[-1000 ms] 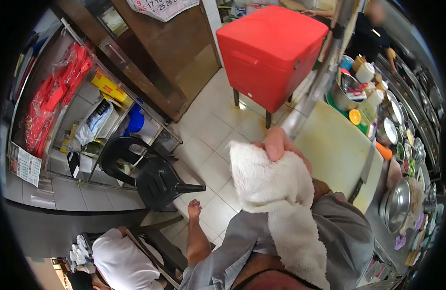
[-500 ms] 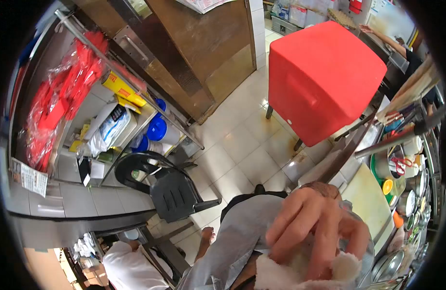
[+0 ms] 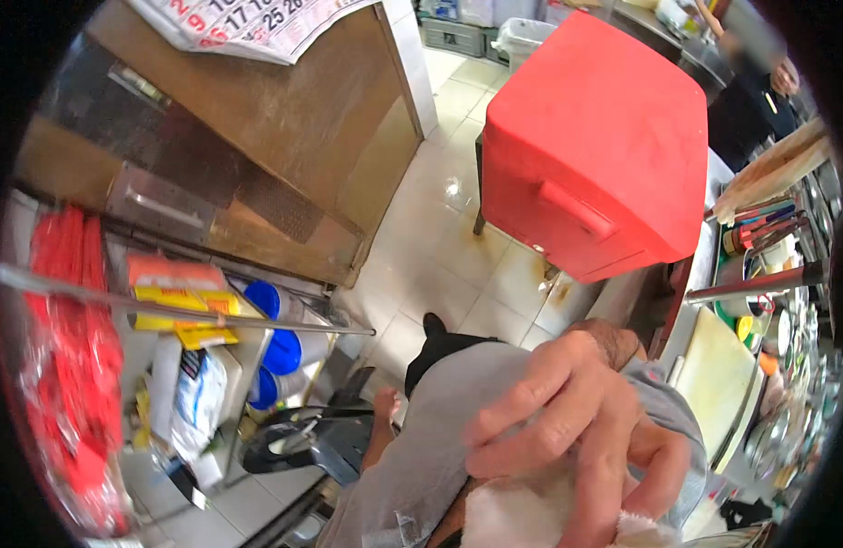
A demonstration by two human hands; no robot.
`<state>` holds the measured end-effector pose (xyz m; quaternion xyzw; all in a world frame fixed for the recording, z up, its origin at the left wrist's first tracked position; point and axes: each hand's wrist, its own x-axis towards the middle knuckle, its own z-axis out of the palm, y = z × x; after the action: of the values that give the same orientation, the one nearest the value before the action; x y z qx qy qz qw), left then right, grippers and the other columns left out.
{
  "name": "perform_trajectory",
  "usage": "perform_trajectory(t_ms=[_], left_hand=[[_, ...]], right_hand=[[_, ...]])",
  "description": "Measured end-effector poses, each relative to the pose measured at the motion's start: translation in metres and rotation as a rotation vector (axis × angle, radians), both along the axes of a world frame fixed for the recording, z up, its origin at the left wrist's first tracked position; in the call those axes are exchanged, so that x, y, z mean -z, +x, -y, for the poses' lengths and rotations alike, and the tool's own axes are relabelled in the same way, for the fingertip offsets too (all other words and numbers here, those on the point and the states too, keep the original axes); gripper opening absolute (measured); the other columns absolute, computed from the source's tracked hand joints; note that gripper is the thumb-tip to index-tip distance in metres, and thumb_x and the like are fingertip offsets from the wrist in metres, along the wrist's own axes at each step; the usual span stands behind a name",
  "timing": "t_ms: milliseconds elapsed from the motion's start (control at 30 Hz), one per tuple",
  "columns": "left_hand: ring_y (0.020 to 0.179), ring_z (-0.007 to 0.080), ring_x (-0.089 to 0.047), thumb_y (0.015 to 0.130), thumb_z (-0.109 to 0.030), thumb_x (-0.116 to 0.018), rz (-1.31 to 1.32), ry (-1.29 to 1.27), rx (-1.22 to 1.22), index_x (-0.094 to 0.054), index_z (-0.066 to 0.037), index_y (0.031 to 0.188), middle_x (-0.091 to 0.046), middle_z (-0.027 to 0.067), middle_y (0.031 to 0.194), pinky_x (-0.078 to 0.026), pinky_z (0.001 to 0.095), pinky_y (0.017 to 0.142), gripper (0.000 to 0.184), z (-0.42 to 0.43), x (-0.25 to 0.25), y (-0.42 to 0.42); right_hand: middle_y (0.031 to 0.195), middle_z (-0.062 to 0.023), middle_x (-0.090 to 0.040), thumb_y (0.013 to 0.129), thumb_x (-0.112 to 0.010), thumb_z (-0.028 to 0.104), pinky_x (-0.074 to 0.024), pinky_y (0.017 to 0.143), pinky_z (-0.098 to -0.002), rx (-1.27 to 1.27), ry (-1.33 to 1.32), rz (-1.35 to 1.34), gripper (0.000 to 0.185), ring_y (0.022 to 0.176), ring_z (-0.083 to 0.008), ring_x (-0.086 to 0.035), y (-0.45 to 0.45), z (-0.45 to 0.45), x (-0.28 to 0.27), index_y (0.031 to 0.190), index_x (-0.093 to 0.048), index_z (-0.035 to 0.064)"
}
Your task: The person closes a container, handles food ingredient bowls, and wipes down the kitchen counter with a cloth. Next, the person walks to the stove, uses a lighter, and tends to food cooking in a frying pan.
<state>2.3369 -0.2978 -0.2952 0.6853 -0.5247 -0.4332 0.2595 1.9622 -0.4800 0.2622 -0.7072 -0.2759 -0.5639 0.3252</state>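
My right hand (image 3: 567, 411) is raised close to the camera in front of my chest, its fingers bent over a white cloth (image 3: 522, 513). The cloth bunches under the palm and fingertips, and its lower part runs out of view. Beside my left hip, my left hand (image 3: 387, 402) hangs low near the black plastic chair (image 3: 298, 443). It is small in view and its fingers are not clear.
A big red box (image 3: 604, 146) stands ahead. Left is a rack with red plastic packs (image 3: 69, 347) and blue-lidded tubs (image 3: 284, 352). Rightward lie a cutting board (image 3: 714, 374) and crowded utensils. A person in black (image 3: 750, 110) stands at the far right.
The view has shifted, bringing in more of the wall calendar and losing the person in white. My right hand and the cloth sit slightly further left; the fingers have spread a little.
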Motion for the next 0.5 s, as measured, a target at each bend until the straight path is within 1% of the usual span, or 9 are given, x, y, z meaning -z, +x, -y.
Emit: perform_trajectory(t_ms=[133,167,200,233,300,367,400,467,500], left_hand=[[0.045,0.0148,-0.050,0.077,-0.021,-0.059,-0.126,0.502,-0.289,-0.059,-0.005,0.086,-0.054,0.0029,0.064,-0.040,0.0290,0.039,0.018,0.119,0.012,0.067],[0.046,0.0136,-0.050,0.078,-0.021,-0.058,-0.129,0.406,-0.349,-0.058,-0.005,0.088,-0.054,0.0022,0.063,-0.039,0.0278,0.039,0.018,0.153,-0.017,0.075],[0.047,0.0125,-0.050,0.078,-0.021,-0.057,-0.138,0.307,-0.414,-0.057,-0.005,0.089,-0.053,0.0015,0.063,-0.039,0.0266,0.039,0.019,0.188,-0.077,0.065],[0.049,0.0110,-0.050,0.079,-0.020,-0.057,-0.184,0.284,-0.320,-0.056,-0.005,0.095,-0.055,0.0020,0.065,-0.038,0.0246,0.040,0.021,0.217,-0.069,0.087],[0.050,0.0109,-0.050,0.081,-0.018,-0.056,-0.186,0.214,-0.368,-0.055,-0.005,0.097,-0.058,0.0043,0.071,-0.039,0.0242,0.041,0.021,0.272,-0.077,0.094],[0.050,0.0119,-0.051,0.081,-0.018,-0.057,-0.209,0.188,-0.333,-0.055,-0.004,0.098,-0.059,0.0055,0.073,-0.039,0.0246,0.041,0.022,0.324,-0.079,0.100],[0.050,0.0121,-0.051,0.081,-0.018,-0.056,-0.145,0.237,-0.286,-0.055,-0.004,0.098,-0.059,0.0054,0.074,-0.039,0.0248,0.041,0.022,0.342,-0.084,0.095],[0.050,0.0124,-0.052,0.082,-0.018,-0.056,-0.065,0.310,-0.258,-0.056,-0.005,0.098,-0.058,0.0052,0.074,-0.040,0.0250,0.041,0.021,0.357,-0.073,0.090],[0.050,0.0128,-0.052,0.082,-0.018,-0.057,-0.064,0.287,-0.244,-0.056,-0.005,0.097,-0.058,0.0052,0.074,-0.040,0.0256,0.042,0.021,0.367,-0.048,0.089]], right_hand=[[0.103,0.0010,-0.059,0.085,-0.041,0.011,-0.0488,0.057,-0.0445,0.179,-0.016,0.129,0.018,0.057,-0.0317,-0.058,0.048,0.057,-0.017,0.100,-0.031,0.0095],[0.102,0.0010,-0.059,0.086,-0.041,0.011,-0.0487,0.057,-0.0447,0.207,-0.046,0.143,0.018,0.057,-0.0315,-0.058,0.055,0.073,-0.019,0.101,-0.032,0.0088],[0.102,0.0010,-0.059,0.086,-0.041,0.011,-0.0487,0.057,-0.0447,0.227,-0.048,0.140,0.018,0.057,-0.0315,-0.058,0.061,0.090,-0.020,0.101,-0.032,0.0088],[0.103,0.0009,-0.059,0.086,-0.040,0.012,-0.0485,0.057,-0.0443,0.219,-0.094,0.151,0.019,0.059,-0.0318,-0.059,0.065,0.107,-0.020,0.103,-0.032,0.0079],[0.104,0.0007,-0.059,0.087,-0.039,0.012,-0.0484,0.058,-0.0439,0.223,-0.162,0.162,0.020,0.060,-0.0320,-0.060,0.070,0.136,-0.019,0.106,-0.033,0.0070],[0.106,-0.0012,-0.059,0.088,-0.038,0.013,-0.0475,0.057,-0.0431,0.226,0.112,0.136,0.022,0.066,-0.0331,-0.062,0.075,0.157,-0.013,0.109,-0.033,0.0061],[0.106,-0.0012,-0.059,0.088,-0.038,0.013,-0.0475,0.057,-0.0431,0.226,0.099,0.136,0.022,0.066,-0.0331,-0.062,0.080,0.174,-0.013,0.109,-0.033,0.0061],[0.112,-0.0017,-0.057,0.089,-0.038,0.015,-0.0472,0.058,-0.0424,0.168,0.076,0.167,0.025,0.071,-0.0347,-0.063,0.091,0.207,-0.007,0.111,-0.032,0.0054],[0.116,-0.0003,-0.055,0.090,-0.038,0.016,-0.0472,0.060,-0.0423,0.183,0.008,0.089,0.029,0.073,-0.0356,-0.063,0.088,0.227,-0.005,0.116,-0.028,0.0063]])
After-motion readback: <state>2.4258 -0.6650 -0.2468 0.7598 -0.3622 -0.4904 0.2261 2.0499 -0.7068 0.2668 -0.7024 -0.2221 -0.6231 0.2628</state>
